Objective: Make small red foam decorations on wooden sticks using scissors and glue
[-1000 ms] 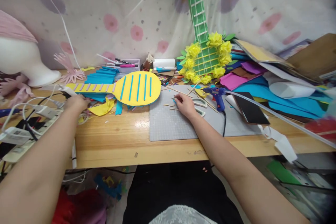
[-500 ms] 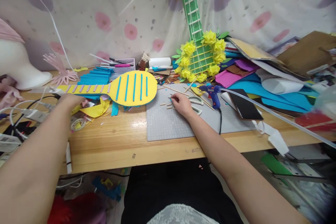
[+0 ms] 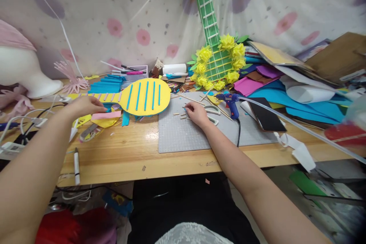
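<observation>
Head view: pink strip (image 3: 108, 115) lying on crumpled yellow paper (image 3: 106, 123) at the left of the desk (image 3: 114, 162), right under the tips of the left hand (image 3: 89, 105). Left fingers reaching down over the scraps, slightly bent; cannot tell whether closed on a piece or only touching. Best to pinch one piece by its edge and raise it straight up, so as not to drag or crease those beneath. Worth going gently around the grey tool (image 3: 89, 132) just below the strip, perhaps a cutter.

Just behind the scraps, yellow guitar (image 3: 150, 99) lying flat, neck partly behind the left hand. Wise to bring the wrist clear of that neck, since a brush there could knock the thin bars loose.

Farther right, right hand (image 3: 199, 115) resting on the cutting mat (image 3: 183, 139), fingers and thumb drawn close together at a small blue bit (image 3: 184, 108); too small to tell whether pinched or merely touched. Good to hold this hand low and steady, away from the short sticks (image 3: 183, 117) nearby, likely to roll if nudged.

Beside that hand, scissors (image 3: 219, 111); beyond, glue gun (image 3: 233, 103) with a dark cord trailing over the mat. Possibly hot, so better given room. Phone (image 3: 267, 113) farther right; green guitar (image 3: 211, 24) leaning at the back.
</observation>
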Demonstrator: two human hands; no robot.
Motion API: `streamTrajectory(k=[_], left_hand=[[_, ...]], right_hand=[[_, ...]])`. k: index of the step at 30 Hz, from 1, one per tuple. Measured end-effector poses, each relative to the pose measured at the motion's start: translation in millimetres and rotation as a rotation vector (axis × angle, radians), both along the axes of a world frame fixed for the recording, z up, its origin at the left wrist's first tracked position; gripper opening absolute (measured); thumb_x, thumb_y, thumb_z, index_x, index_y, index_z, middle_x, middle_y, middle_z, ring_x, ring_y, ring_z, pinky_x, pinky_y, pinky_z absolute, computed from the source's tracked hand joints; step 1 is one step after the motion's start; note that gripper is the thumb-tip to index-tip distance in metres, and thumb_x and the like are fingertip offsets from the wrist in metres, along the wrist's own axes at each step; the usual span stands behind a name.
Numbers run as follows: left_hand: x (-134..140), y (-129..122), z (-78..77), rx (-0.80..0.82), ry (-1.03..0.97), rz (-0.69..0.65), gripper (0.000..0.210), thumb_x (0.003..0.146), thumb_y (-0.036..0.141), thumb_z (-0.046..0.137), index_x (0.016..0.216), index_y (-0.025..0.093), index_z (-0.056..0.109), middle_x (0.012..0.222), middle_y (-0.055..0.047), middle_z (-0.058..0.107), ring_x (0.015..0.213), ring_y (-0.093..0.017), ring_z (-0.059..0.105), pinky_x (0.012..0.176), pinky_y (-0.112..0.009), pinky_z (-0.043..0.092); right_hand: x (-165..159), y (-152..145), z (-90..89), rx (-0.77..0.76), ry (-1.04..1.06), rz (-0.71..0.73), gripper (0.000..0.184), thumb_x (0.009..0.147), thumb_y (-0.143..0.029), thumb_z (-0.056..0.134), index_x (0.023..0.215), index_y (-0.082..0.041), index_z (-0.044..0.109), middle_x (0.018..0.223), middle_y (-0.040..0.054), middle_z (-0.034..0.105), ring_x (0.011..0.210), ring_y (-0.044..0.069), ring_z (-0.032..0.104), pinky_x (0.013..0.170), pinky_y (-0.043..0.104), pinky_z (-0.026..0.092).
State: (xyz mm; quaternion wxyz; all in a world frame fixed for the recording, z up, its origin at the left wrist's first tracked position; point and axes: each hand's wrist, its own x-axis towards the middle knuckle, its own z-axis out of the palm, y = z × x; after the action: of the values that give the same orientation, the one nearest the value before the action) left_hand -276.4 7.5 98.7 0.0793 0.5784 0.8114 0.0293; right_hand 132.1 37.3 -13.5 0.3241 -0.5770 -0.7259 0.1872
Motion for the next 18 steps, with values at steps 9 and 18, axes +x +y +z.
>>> streamTrajectory(k=[9, 18], left_hand=[[49, 33, -22.9, 0.036, 0.362, -0.445, 0.075, 0.065, 0.021, 0.059, 0.134, 0.010, 0.030, 0.132, -0.019, 0.042, 0.117, -0.031, 0.043, 0.094, -0.038, 0.034], [27, 80, 10.8, 0.019, 0.347, -0.382, 0.070, 0.068, 0.032, 0.062, 0.130, 0.014, 0.035, 0.125, -0.015, 0.052, 0.110, -0.029, 0.051, 0.084, -0.034, 0.040]], right_hand=[[2, 2, -2.3, 0.010, 0.008, 0.002, 0.016, 0.075, -0.021, 0.050, 0.083, -0.019, 0.063, 0.079, 0.0024, 0.064, 0.072, 0.014, 0.054, 0.068, 0.027, 0.040], [2, 4, 1.4, -0.014, 0.027, 0.038, 0.016, 0.075, -0.021, 0.049, 0.084, -0.019, 0.063, 0.080, 0.0028, 0.064, 0.073, 0.015, 0.055, 0.070, 0.028, 0.041]])
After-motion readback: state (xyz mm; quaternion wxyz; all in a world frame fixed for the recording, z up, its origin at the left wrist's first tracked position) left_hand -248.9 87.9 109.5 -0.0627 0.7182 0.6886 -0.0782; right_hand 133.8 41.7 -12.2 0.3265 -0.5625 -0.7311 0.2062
